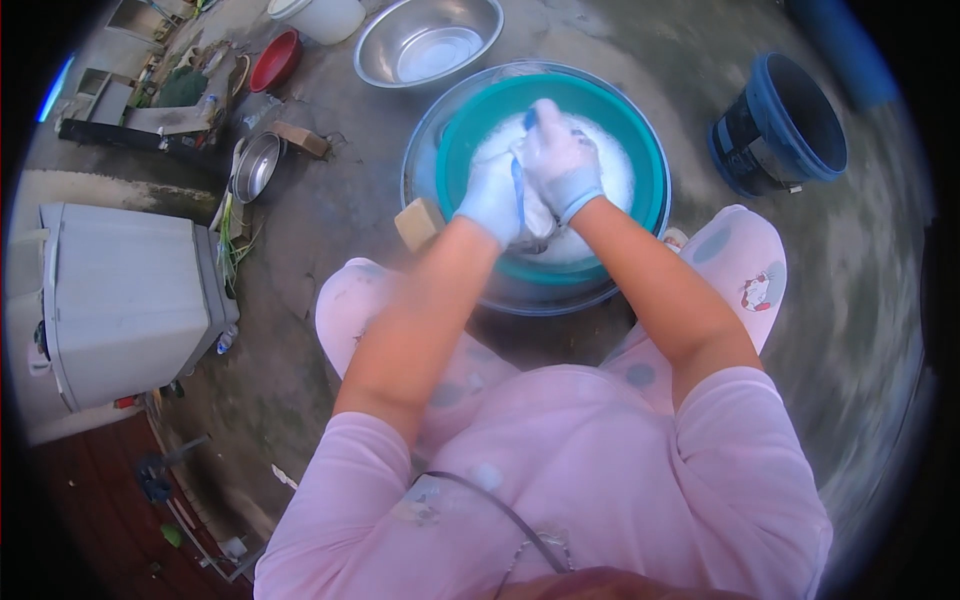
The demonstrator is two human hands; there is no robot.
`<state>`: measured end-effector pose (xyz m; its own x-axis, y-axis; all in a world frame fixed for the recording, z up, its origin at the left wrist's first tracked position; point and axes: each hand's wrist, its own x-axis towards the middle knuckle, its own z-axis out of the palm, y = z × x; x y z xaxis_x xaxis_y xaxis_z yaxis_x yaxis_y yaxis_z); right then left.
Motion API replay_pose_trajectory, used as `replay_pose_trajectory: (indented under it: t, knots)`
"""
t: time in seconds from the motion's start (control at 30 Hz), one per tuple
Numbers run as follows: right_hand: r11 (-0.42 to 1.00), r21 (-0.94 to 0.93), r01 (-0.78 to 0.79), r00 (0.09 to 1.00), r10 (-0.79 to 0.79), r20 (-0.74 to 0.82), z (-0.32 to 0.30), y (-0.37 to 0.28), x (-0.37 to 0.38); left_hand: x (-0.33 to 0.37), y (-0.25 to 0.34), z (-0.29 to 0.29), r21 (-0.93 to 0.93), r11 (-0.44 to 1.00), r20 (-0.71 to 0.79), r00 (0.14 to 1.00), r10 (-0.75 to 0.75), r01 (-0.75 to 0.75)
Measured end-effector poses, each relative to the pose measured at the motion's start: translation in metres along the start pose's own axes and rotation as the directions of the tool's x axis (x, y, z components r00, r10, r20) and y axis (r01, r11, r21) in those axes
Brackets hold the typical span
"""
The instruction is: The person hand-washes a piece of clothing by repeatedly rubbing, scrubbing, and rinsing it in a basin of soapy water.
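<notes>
Both my hands wear whitish gloves and work close together over a green basin [652, 150] of white suds [612, 165]. My left hand [488, 200] is closed on a wet white item [538, 215] with a grey lower end; its exact kind is hard to make out. A blue edge shows beside that hand's fingers. My right hand [562, 165] is curled against the same item from the far right, its fingers closed and partly blurred. Something small and blue shows at its far side. The green basin sits inside a wider metal-coloured basin [412, 165].
A tan block [419, 224] lies against the basin's left side. Beyond stand a steel basin [378, 48], a white bucket [330, 18] and a red bowl [276, 62]. A dark blue bucket [778, 125] is at right, a grey bin [130, 300] at left.
</notes>
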<state>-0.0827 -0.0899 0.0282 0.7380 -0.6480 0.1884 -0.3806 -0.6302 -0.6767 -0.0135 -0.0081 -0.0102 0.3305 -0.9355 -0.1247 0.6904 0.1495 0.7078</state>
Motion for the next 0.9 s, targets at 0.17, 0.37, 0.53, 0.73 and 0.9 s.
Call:
replay_pose_trajectory:
  t: [0.17,0.37,0.53,0.73,0.9]
  knots:
    - [0.991,0.135,-0.024,0.984,0.047,-0.174,-0.001,0.048,0.04,0.0,0.025,0.001,0.188,0.98,-0.271,0.956,0.11,-0.06]
    - [0.888,0.419,-0.191,0.787,-0.116,0.605,-0.049,0.034,0.049,-0.01,0.086,-0.024,0.128,0.922,-0.27,0.881,0.388,-0.366]
    - [0.818,0.548,-0.172,0.885,-0.115,0.45,-0.038,0.029,0.031,-0.014,0.093,0.011,-0.086,0.944,-0.034,0.948,0.318,-0.319]
    - [0.56,0.734,-0.384,0.804,-0.187,0.564,-0.068,0.005,0.029,-0.024,0.113,0.018,-0.084,0.964,0.014,0.967,0.253,-0.251]
    - [0.305,0.904,-0.299,0.904,-0.214,0.372,-0.105,0.012,0.042,-0.04,0.135,0.034,0.599,0.761,-0.113,0.915,0.388,-0.249]
